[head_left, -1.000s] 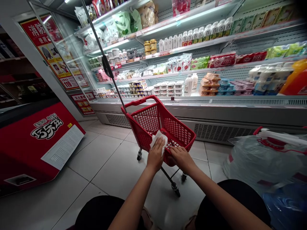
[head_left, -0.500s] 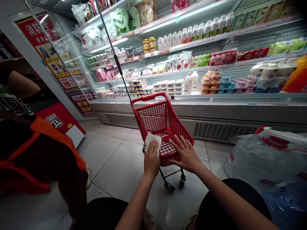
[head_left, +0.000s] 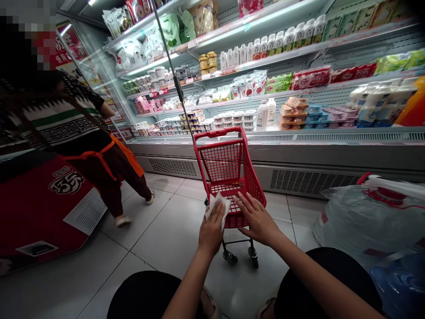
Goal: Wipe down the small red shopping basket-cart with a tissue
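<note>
One red freezer and one person in an orange apron stand left of the red cart. At its near-left rim, the left hand, fingers together, holds one white cloth; over its near-right corner, the right hand spreads its fingers. Two white bottles stand behind it, wrapped jugs right.

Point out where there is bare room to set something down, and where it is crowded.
Bare floor shows between the freezer and cart, with a narrower patch between cart and bottle. Crowded: the stocked shelves; beside the freezer, where a person is; the cart's near end, with the left hand on a tissue and right hand spread.
</note>
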{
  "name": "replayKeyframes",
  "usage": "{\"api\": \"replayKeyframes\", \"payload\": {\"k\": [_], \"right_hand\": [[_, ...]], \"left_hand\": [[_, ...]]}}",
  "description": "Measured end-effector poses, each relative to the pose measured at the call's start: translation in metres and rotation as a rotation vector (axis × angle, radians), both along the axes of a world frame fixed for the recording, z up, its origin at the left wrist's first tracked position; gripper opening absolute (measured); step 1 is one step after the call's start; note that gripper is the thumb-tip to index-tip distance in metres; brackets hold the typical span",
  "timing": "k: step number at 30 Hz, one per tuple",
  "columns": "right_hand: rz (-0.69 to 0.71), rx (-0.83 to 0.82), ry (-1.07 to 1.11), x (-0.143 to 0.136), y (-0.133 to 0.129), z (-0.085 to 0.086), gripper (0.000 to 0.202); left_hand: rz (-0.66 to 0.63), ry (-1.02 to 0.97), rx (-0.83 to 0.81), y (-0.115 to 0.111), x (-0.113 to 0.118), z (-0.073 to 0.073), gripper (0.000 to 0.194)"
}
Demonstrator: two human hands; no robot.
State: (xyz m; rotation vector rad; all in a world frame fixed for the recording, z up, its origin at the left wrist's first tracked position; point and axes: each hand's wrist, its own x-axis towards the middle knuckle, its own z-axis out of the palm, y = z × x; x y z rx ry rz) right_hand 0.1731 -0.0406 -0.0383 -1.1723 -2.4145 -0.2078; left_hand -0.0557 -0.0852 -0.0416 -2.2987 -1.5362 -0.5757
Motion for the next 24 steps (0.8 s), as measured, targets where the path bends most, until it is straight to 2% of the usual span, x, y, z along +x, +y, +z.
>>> {"api": "replayKeyframes", "payload": {"k": [3,6,8,10,14,17,19,21,24], "right_hand": [[0.016,0.031,-0.026,0.017,0.006,0.000,0.095],[-0.004,0.053,-0.016,0.015,0.008,-0.004,0.096],[-0.041,0.047,0.023,0.005,0.006,-0.007,0.100],[-0.077,0.035,0.060,-0.006,0.004,-0.010,0.104],[-0.079,0.026,0.069,-0.015,0.003,-0.016,0.112],[-0.065,0.033,0.068,-0.010,0.003,-0.018,0.114],[-0.046,0.033,0.076,-0.004,0.002,-0.016,0.110],[-0.040,0.029,0.079,0.001,0.001,-0.012,0.103],[-0.067,0.013,0.073,0.005,-0.001,-0.009,0.097]], "left_hand": [[0.071,-0.013,-0.005,0.007,-0.026,0.006,0.073],[0.160,-0.085,0.012,0.011,-0.027,0.004,0.067],[0.209,-0.138,0.020,0.011,-0.012,-0.003,0.067],[0.204,-0.163,0.007,0.009,0.011,-0.010,0.069],[0.105,-0.145,-0.031,0.009,0.062,-0.023,0.076],[0.036,-0.101,-0.022,0.011,0.080,-0.024,0.077],[-0.015,-0.050,-0.015,0.012,0.072,-0.021,0.078],[-0.049,0.003,-0.012,0.011,0.051,-0.015,0.080],[0.030,0.010,0.005,0.008,0.008,-0.006,0.082]]}}
